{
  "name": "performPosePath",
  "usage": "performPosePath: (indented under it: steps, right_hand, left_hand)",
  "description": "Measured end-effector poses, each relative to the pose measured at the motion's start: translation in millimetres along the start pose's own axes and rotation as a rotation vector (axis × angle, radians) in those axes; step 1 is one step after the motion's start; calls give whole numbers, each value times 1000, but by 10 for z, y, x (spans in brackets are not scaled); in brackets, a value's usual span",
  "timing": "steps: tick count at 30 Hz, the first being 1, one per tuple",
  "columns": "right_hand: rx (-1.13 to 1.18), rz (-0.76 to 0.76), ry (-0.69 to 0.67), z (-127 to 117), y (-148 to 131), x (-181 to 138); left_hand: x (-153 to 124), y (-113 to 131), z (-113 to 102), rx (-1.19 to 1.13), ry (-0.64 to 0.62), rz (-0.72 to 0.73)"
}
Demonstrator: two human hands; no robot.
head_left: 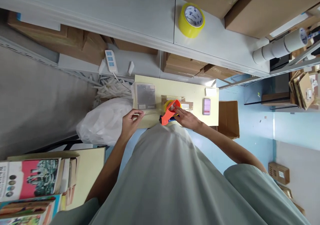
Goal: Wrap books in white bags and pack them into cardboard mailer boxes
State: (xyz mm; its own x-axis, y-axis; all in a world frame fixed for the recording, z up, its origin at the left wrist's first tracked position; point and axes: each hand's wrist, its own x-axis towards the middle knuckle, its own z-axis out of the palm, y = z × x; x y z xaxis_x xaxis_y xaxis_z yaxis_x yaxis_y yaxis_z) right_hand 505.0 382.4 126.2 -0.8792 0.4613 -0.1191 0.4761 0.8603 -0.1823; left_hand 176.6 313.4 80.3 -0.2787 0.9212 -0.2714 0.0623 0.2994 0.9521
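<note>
By the table edge (211, 121), the right hand (186, 117) holds a dispenser (166, 117).

Passage over table (190, 90) between right hand (186, 119) and phone (206, 106); orange dispenser (165, 117) blocks middle, grey shelf (120, 22) far side.

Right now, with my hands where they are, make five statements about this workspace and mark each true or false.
1. The right hand touches the orange tape dispenser. True.
2. The left hand holds the phone. False: the phone lies on the table.
3. A yellow tape roll sits on the grey shelf. True.
4. The power strip is right of the phone. False: the power strip is left of it.
5. The left hand is left of the dispenser. True.
</note>
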Motion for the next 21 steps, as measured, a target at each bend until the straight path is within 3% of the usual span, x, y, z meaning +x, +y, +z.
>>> performPosePath:
  steps: [7, 12, 17, 21]
  right_hand:
    - [-25, 30, 57, 249, -144, -181]
    - [68, 72, 61, 368, -45, -169]
    - [79, 215, 74, 344, -64, -50]
    - [-8, 229, 14, 287, -190, 101]
  left_hand:
    - [7, 29, -5, 12, 25, -26]
    - [28, 59, -17, 23, 5, -5]
    - [32, 80, -38, 40, -28, 5]
    - [25, 88, -42, 56, -39, 9]
